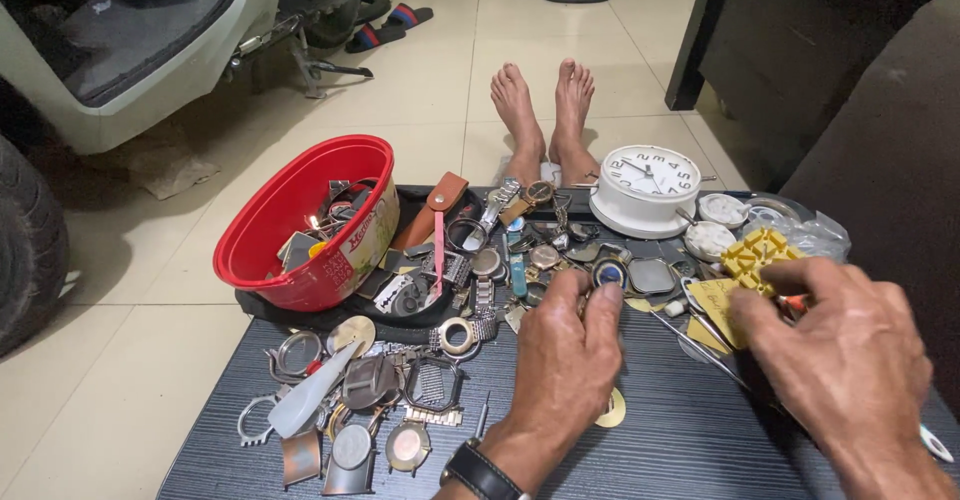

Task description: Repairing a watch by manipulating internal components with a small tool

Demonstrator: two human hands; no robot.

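Observation:
My left hand [565, 360] rests palm down on the dark striped tabletop [680, 430], its fingertips touching the scatter of watch parts [520, 260] at the middle. It wears a black wristwatch [480, 472]. A small round gold part [611, 409] lies just beside it. My right hand [850, 360] hovers at the right with curled fingers, pinching a small orange-tipped item [793, 302] next to a yellow plastic cross-shaped watch holder [757, 257]. What the right fingers hold is mostly hidden.
A red plastic bowl [260, 250] of watch pieces leans at the left. A white alarm clock [649, 188] stands at the back. Watch cases and bezels [370, 390] lie at the front left, thin metal tools [700, 345] between my hands. Bare feet [545, 110] rest on the tiled floor beyond the table.

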